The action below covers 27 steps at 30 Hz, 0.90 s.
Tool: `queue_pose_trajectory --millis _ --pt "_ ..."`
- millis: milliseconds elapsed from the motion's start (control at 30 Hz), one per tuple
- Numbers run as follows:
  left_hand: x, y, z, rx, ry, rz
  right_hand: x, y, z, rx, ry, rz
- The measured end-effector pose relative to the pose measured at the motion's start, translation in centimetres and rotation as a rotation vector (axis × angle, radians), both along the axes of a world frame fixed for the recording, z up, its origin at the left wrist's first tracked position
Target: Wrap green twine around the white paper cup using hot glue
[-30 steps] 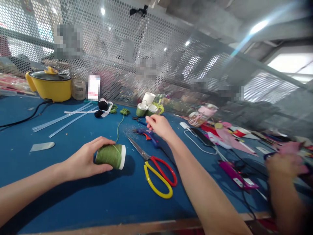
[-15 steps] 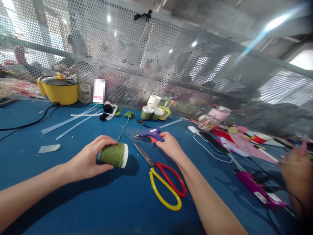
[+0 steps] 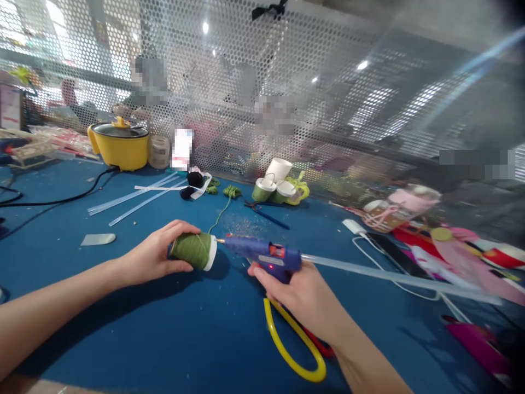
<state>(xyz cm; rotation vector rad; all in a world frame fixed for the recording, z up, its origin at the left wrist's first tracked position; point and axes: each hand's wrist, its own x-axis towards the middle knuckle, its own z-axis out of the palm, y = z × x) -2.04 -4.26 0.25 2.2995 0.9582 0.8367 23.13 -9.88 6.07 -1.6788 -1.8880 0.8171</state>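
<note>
My left hand is wrapped round a paper cup wound with green yarn, lying sideways with its white rim to the right. A strand of yarn runs from it to a small green bundle behind. In my right hand is a blue hot glue gun, its red light lit and a long clear glue stick sticking out of its back. The nozzle tip is at the cup's rim; whether they touch I cannot tell. Scissors with yellow and red handles lie partly hidden below my right hand.
Pliers and several cups stand or lie by the perforated screen. Glue sticks and a yellow electric pot are on the left. On the right are a phone, a cable, pink craft pieces and a purple power strip.
My right hand has lifted the glue gun off the table and brought its nozzle to the cup's rim. The view has shifted; the left hand keeps its hold on the cup.
</note>
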Motion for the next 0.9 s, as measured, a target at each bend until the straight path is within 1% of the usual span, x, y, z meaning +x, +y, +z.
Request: queue_pose_trajectory --millis 100,167,367,533,600,767,900 --pt "0.0 0.0 0.0 -0.019 0.016 0.006 0.1 -0.4 -0.2 0.090 -0.133 0.011" --pt "0.0 0.0 0.1 -0.025 0.030 0.008 0.1 -0.6 -0.2 0.151 -0.175 0.037" --pt "-0.1 -0.1 0.2 -0.015 0.035 0.015 0.0 -0.9 -0.3 0.211 -0.267 0.065" --pt "-0.1 -0.1 0.2 -0.007 0.045 0.016 0.0 -0.9 -0.5 0.265 -0.276 0.074" --pt "-0.1 -0.1 0.2 -0.003 0.044 0.018 -0.1 -0.9 -0.3 0.278 -0.279 0.079" --pt "0.0 -0.1 0.2 -0.003 0.044 0.022 -0.4 -1.0 0.5 0.252 -0.268 0.147" --pt "-0.1 -0.1 0.1 0.005 0.046 0.016 -0.3 -1.0 0.2 0.304 -0.266 0.141"
